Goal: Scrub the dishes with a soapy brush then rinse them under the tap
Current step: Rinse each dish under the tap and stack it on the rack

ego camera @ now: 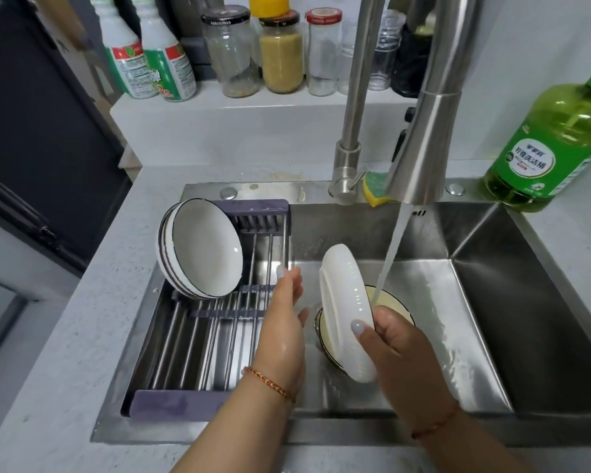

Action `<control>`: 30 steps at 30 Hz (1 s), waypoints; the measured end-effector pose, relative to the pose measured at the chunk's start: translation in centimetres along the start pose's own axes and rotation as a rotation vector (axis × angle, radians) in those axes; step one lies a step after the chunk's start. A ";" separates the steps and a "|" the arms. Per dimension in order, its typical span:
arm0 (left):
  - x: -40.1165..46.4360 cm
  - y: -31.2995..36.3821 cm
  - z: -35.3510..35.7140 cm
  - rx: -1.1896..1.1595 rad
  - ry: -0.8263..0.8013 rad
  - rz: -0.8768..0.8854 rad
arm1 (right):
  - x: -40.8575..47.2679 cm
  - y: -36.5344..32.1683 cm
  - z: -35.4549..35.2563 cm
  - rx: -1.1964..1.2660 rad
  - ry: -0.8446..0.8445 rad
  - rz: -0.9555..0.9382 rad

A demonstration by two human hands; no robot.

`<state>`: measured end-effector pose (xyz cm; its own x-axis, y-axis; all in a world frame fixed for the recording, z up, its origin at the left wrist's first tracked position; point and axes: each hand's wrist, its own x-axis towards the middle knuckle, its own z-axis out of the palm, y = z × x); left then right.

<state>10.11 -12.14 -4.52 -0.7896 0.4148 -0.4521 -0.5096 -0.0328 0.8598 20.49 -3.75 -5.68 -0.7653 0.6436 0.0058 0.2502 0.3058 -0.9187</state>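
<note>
My right hand grips a white ribbed plate on edge in the steel sink, just left of the water stream running from the tap. Below the plate lies a dark-rimmed bowl holding yellowish water, and the stream falls into it. My left hand hovers open beside the plate, fingers straight, apart from it. Several white bowls with dark rims lean stacked in the drying rack over the sink's left side. No brush is visible.
A yellow-green sponge sits behind the tap base. A green dish-soap bottle stands at the right rear counter. Jars and bottles line the back ledge. The sink's deeper right basin lies beyond a step.
</note>
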 end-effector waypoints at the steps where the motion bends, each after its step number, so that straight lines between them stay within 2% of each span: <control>1: 0.1 0.2 -0.4 -0.005 -0.009 0.015 | 0.1 -0.5 0.2 0.005 0.021 -0.016; 6: 0.5 1.5 -2.8 -0.006 -0.006 0.108 | 0.4 -3.0 1.5 0.009 0.062 -0.106; 15: 3.0 4.9 -9.8 0.096 0.224 0.333 | 2.8 -9.1 6.6 0.186 0.011 -0.145; 21: 5.3 6.3 -12.9 0.085 0.158 0.335 | 6.0 -9.7 12.5 0.221 -0.051 -0.101; 30: 7.1 6.8 -14.3 0.158 0.139 0.350 | 9.3 -7.7 19.4 0.063 -0.031 -0.057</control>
<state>-3.89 -22.44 -5.31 -0.9503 0.2760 -0.1439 -0.1514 -0.0057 0.9885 -0.04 -13.68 -6.21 -0.7957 0.6039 0.0473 0.1689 0.2961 -0.9401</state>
